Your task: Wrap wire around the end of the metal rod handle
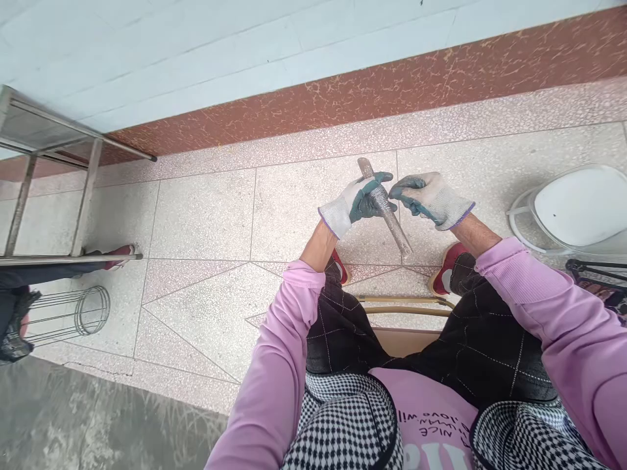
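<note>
The person sits w/ knees apart and holds a metal rod (398, 230) out over the floor (206, 222), between the knees and above the red shoes (445, 274). The left hand (360, 199), gloved, is wrapped tight round the rod's upper half. The rod tilts, top end away from the body, lower end down toward the feet. The right hand (430, 199), also gloved, comes in from the other side w/ fingers half curled, tips at the rod just beside the left-hand fingers. From this angle I can't tell whether it pinches the rod or only touches it.

Main risk, as I judge it: only one firm grip, and it's high up. The long free end hangs below, so a twist or tug from the right hand could lever the rod out of the left palm and drop it onto the toes or the tiles. The rod's surface looks rough, maybe meshed, so the right glove's fingertips could snag on it.

Also crowded nearby: a white stool (578, 209) is close on the right, and a wire cage (73, 313) lies on the floor well off to the left, under a metal frame (53, 137), near another person's shoe (120, 251). A dropped rod could roll that way, though it's well apart from them now.
</note>
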The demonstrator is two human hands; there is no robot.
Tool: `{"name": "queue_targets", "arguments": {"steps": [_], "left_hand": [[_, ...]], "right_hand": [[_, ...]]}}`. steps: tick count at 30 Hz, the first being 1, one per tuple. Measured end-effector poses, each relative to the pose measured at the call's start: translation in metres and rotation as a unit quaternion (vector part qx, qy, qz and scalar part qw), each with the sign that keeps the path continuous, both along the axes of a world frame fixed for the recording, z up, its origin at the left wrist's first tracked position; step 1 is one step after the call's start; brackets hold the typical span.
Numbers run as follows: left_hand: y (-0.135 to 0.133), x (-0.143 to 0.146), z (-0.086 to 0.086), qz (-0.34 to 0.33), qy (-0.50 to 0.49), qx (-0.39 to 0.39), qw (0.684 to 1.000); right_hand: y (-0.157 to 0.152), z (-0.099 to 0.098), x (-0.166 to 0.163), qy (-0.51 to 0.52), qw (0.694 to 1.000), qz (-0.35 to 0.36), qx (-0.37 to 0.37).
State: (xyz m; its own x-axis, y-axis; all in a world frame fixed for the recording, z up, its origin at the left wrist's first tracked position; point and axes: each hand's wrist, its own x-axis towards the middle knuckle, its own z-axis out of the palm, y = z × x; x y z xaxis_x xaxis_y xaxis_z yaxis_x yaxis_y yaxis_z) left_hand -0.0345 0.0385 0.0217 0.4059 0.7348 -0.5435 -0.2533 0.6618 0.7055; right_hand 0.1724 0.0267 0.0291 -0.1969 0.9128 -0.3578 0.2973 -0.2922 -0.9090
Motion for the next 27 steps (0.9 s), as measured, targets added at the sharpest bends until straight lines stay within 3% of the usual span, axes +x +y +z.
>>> {"name": "queue_targets", "arguments": {"steps": [4, 8, 13, 20, 27], "left_hand": [[-0.003, 0.007, -0.012, 0.016, -0.016, -0.053, 0.998], [-0.005, 0.014, -0.023, 0.047, 0.028, -0.048, 0.997], [-0.011, 0.012, -0.015, 0.033, 0.116, 0.016, 0.993], [-0.021, 0.008, -0.004, -0.010, 0.179, 0.174, 0.968], [-0.033, -0.017, -0.002, -0.080, 0.195, 0.169, 0.963]], "right_hand": [[0.005, -0.006, -0.001, -0.001, 1.000, -0.005, 0.013], [0.010, -0.009, 0.003, -0.013, 0.999, -0.036, 0.003], [0.010, -0.010, 0.008, -0.027, 1.000, -0.009, 0.008], [0.011, -0.013, 0.012, -0.034, 0.997, 0.070, -0.009], [0.020, -0.012, 0.034, -0.099, 0.989, 0.111, -0.005]]}}
